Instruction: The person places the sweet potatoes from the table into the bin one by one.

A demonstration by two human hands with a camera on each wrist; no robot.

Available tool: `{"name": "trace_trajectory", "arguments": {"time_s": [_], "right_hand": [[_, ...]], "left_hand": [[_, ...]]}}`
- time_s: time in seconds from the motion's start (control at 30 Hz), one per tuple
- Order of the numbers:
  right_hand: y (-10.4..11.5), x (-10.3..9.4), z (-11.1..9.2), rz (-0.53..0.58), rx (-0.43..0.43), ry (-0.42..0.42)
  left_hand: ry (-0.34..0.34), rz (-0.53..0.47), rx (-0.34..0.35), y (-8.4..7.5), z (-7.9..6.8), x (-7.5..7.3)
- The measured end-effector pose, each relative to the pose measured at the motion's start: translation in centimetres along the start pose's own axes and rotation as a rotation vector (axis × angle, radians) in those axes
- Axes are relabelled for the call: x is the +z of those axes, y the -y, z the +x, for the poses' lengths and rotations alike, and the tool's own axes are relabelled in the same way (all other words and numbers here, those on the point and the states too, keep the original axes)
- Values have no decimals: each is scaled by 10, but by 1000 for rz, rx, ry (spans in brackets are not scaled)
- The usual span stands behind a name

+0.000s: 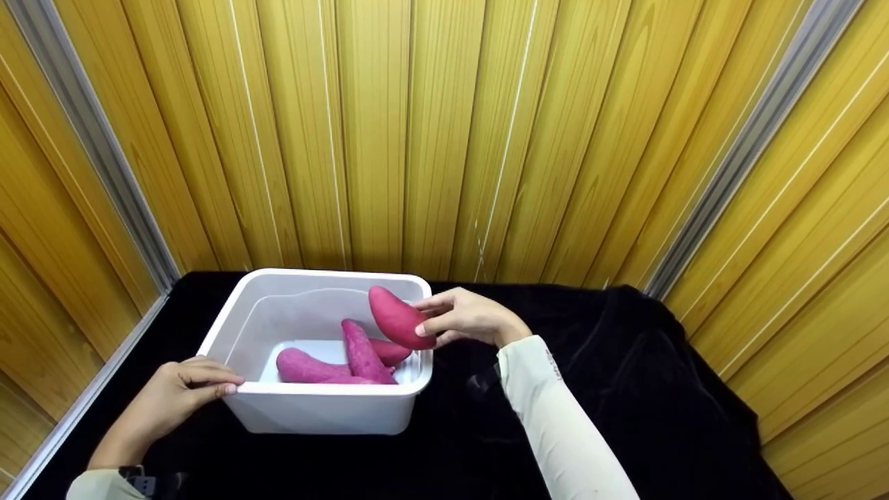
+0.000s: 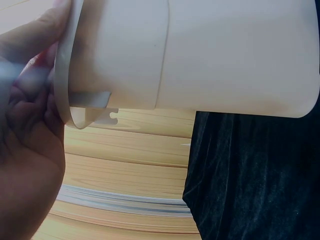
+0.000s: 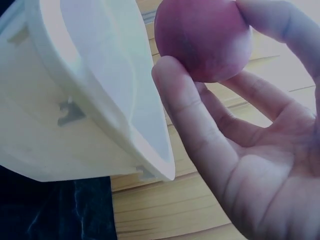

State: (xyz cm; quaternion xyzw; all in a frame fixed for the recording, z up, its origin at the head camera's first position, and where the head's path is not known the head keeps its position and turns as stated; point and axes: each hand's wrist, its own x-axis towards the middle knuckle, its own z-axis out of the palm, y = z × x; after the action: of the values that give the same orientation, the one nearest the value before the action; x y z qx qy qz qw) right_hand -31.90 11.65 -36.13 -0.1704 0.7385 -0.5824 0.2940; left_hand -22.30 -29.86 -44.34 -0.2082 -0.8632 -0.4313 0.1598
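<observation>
My right hand [image 1: 476, 319] holds a smooth red sweet potato [image 1: 397, 318] by its lower end, over the right rim of a white plastic bin [image 1: 326, 410]. In the right wrist view the sweet potato [image 3: 205, 40] shows end-on, with thumb and fingertips around it. Inside the bin lie several pinkish-purple sweet potatoes [image 1: 364, 353], partly hidden by the front wall, and a redder one [image 1: 390, 351] behind them. My left hand [image 1: 177, 392] grips the bin's front left corner at the rim. The left wrist view shows its fingers around the rim [image 2: 62, 75].
The bin stands on a black cloth [image 1: 590, 396] that covers the table. Behind it rises a yellow wood-patterned wall [image 1: 444, 139], with more panels on both sides and grey metal strips [image 1: 750, 153] at the corners.
</observation>
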Motion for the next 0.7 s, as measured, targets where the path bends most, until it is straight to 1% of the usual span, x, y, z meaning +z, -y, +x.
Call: {"name": "trace_trajectory", "arguments": {"time_s": [0.2, 0.5, 0.7], "right_hand": [[9, 5, 4, -81, 17, -24], [16, 11, 10, -81, 18, -13], [19, 15, 15, -115, 27, -14]], "left_hand": [[6, -9, 17, 0, 0, 0], [-2, -1, 16, -1, 1, 0], [-4, -11, 21, 1, 0, 1]]}}
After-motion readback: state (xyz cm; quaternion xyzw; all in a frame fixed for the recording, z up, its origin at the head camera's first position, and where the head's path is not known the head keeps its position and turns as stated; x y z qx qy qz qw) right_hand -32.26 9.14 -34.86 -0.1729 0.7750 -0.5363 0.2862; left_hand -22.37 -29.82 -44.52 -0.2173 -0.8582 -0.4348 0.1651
